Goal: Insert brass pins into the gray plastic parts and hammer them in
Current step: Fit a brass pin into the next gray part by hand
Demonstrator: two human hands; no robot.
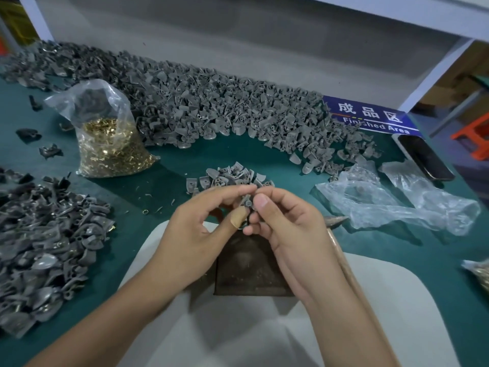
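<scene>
My left hand (195, 223) and my right hand (285, 223) meet above a dark metal block (248, 271), both pinching one small gray plastic part (247, 202) between their fingertips. A bandage wraps my left thumb tip. Whether a pin sits in the part is too small to tell. Just beyond my fingers lies a small heap of gray parts (230, 174). A clear bag of brass pins (111, 147) stands to the left. A hammer with a wooden handle (349, 271) lies under my right forearm, its head (336, 220) to the right of my hand.
A long pile of gray parts (211, 107) runs along the back of the green table (169, 186). Another heap of parts (45, 239) lies at the left. Crumpled clear bags (397, 200), a phone (423, 157) and a blue "Finished Area" sign (370, 117) are at the right. A white pad (238, 327) lies under the block.
</scene>
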